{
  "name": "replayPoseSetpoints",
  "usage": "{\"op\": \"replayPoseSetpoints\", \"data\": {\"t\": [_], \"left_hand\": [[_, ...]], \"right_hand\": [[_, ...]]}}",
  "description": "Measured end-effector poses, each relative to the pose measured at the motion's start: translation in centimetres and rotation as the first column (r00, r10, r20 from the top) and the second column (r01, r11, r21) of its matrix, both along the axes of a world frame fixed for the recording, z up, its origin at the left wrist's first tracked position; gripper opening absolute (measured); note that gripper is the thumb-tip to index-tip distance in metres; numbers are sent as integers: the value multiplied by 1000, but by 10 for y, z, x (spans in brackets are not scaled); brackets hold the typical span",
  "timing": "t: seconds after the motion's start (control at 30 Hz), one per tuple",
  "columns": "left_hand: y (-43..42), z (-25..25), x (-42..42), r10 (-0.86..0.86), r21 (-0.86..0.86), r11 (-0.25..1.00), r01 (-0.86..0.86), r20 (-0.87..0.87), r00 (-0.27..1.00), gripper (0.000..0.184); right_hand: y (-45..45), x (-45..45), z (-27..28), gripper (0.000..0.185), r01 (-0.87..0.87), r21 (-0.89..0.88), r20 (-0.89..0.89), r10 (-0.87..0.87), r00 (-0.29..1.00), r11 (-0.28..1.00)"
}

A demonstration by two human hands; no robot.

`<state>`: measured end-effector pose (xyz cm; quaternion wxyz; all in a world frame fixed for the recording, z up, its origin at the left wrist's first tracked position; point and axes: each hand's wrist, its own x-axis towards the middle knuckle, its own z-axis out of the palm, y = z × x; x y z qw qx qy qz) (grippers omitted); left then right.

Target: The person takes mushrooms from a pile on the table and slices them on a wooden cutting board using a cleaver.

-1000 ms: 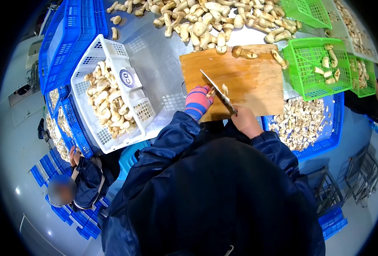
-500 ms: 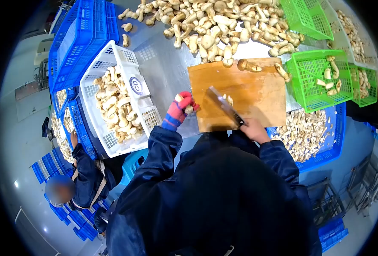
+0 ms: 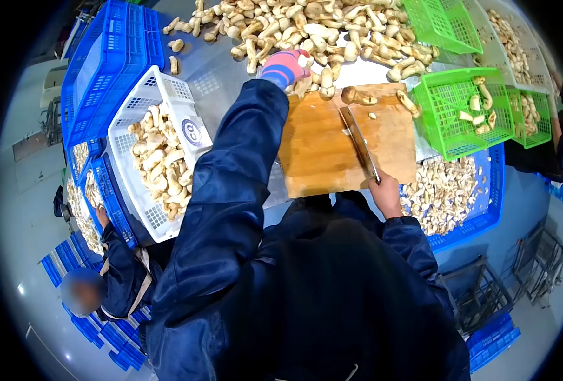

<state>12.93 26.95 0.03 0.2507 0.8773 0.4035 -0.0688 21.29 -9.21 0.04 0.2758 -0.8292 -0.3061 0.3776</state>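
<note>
My left hand [image 3: 284, 70], in a pink and blue striped glove, is at the near edge of the mushroom pile [image 3: 332, 32]. Its fingers are closed around a mushroom [image 3: 302, 85], partly covered by the glove. My bare right hand [image 3: 385, 193] grips a knife [image 3: 360, 141], whose long blade points away from me over the wooden cutting board [image 3: 319, 152]. Small pale pieces lie by the blade, one mushroom piece [image 3: 372, 116] to its right. Two whole mushrooms, one browner [image 3: 358, 96] and one paler [image 3: 408, 103], rest along the board's far edge.
A white crate [image 3: 161, 232] of mushrooms stands left, beside stacked blue crates [image 3: 113, 63]. To the right are a green basket [image 3: 430, 120] with several mushroom pieces and a blue tray [image 3: 494, 203] of cut pieces. Another person [image 3: 126, 273] works at far left.
My left hand has gone from beside the board's left edge forward to the mushroom pile. The knife has swung to the right, and the small pieces on the board have shifted.
</note>
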Motion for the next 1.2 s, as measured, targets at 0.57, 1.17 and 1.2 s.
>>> {"op": "replayPoseSetpoints", "data": {"t": [0.57, 1.17, 1.2], "left_hand": [[-230, -55, -115, 993, -871, -115, -478, -101, -56, 36], [-231, -56, -132, 990, -947, -84, -310, -113, 78, 33], [-229, -61, -141, 989, -967, -120, -224, -136, 57, 32]], "right_hand": [[6, -12, 31, 30, -211, 14, -171, 211, 962, 977], [79, -21, -27, 25, -274, -90, -211, 251, 945, 958], [79, -21, -21, 25, -255, -54, -134, 246, 960, 965]]}}
